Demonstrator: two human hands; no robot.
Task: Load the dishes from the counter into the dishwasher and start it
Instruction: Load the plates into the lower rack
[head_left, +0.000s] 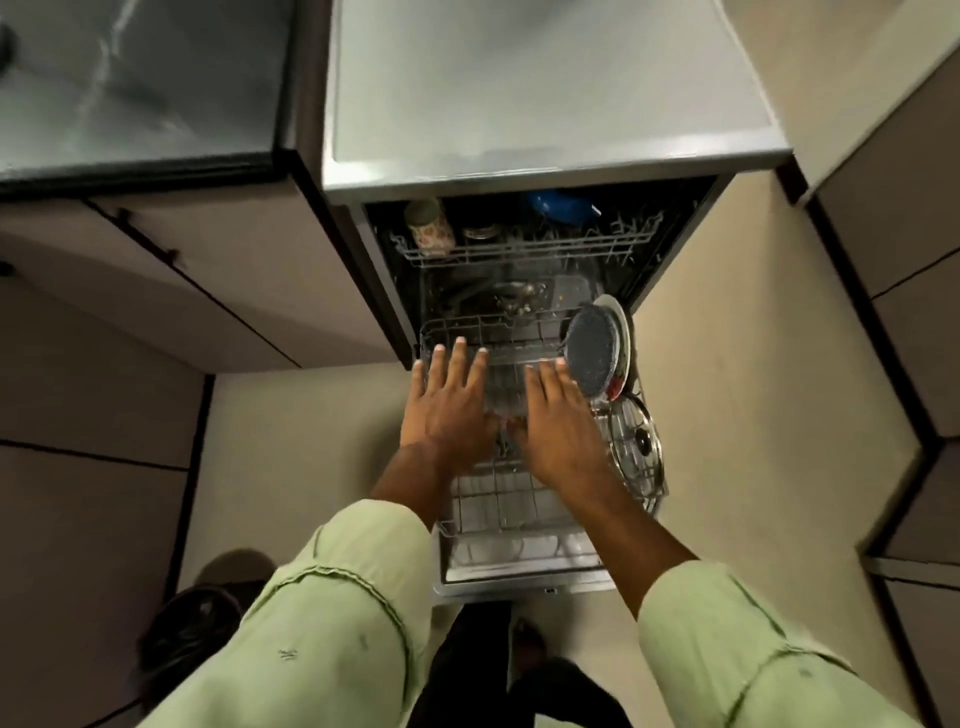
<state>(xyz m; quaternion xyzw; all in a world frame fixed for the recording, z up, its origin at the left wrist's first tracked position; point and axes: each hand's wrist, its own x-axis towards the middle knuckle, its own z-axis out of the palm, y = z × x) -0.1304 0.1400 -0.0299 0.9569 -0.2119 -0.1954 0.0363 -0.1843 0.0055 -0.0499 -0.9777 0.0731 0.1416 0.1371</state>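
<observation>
Loading looks mostly done imo; upper rack (519, 252) has a mug (428, 228) and blue bowl (561, 205); lower rack (519, 499) sits out over the door (519, 577), dark plate (592, 348) and steel lid (636, 441) along its right edge. Left hand (449, 402) and right hand (558, 421) hover over its middle, fingers straight and spread; maybe a clear container underneath, too blurry to say. Rack's left half is open; left to do: slide in, shut door, start.

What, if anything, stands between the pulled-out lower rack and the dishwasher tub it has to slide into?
Nothing visible does. The lower rack has an open path into the tub. The left hand and right hand are spread over it. Its standing speckled plate must pass beneath the upper rack; clearance cannot be judged.
</observation>
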